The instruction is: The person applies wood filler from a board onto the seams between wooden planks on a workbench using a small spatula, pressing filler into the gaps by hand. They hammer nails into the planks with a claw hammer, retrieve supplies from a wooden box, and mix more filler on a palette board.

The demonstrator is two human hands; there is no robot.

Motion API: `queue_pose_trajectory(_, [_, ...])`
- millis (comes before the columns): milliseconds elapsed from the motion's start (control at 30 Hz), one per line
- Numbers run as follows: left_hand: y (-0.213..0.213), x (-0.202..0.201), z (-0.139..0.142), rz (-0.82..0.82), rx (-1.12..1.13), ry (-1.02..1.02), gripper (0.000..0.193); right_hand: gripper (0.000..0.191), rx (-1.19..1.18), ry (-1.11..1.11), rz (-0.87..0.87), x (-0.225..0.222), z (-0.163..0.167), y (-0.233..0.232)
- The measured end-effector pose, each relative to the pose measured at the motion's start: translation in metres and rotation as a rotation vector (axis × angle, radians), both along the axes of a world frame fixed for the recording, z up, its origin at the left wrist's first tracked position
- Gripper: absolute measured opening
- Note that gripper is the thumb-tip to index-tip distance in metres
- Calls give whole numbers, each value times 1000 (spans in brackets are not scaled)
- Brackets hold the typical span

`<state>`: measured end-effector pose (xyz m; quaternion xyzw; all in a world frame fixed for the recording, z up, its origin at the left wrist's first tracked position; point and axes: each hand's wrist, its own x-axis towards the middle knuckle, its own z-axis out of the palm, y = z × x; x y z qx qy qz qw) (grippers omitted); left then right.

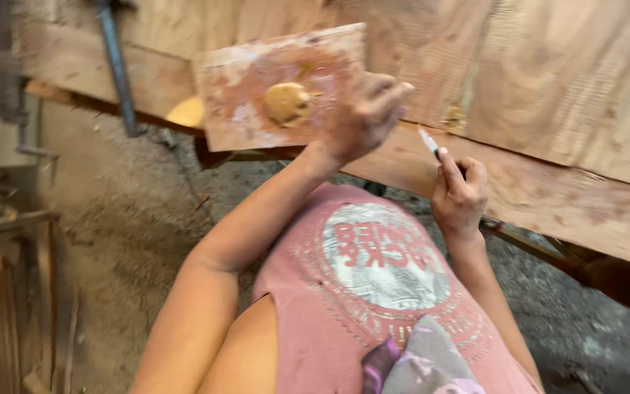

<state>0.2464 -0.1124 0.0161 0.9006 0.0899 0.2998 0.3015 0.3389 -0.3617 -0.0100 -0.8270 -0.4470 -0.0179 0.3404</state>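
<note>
Two bare hands are at work over big wooden boards. The left hand (362, 117) is lifted up, and its fingers curl around the edge of a small flat board (278, 84). This small board is smeared with pink and white stains, and it is held up on a tilt, with its face turned toward the person. A soft lump of tan putty (286, 102) sits near the middle of it, just beside the left hand. The right hand (459, 195) is lower and off to the right side. It is closed around a thin tool with a flat, pale blade (429, 141), and the blade sticks up out of the fist. The tip of the blade is near a long plank (548, 197) that runs on a slant behind both hands. A wide sheet of wood (548, 73) leans above that plank, and there is a yellowish smear where the two meet. The person wears a pink shirt (373, 292) with a round print on the front. A dark metal bar (116, 66) stands at the upper left. Below it all is a dusty gray floor (125, 219), and some old wood scraps (9, 292) sit at the left edge.
</note>
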Motion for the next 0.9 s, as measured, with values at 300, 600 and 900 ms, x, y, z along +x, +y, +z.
queue_pose_trajectory(300, [193, -269, 8, 1233, 201, 282, 80, 27, -6, -136, 205, -63, -5, 97])
queue_pose_trajectory(600, [253, -324, -21, 921, -476, 289, 27, 40, -68, -202, 123, -99, 62, 142])
queue_pose_trajectory(900, [76, -221, 39, 191, -1271, -20, 20, 58, 251, 1100, 458, -121, 105, 225])
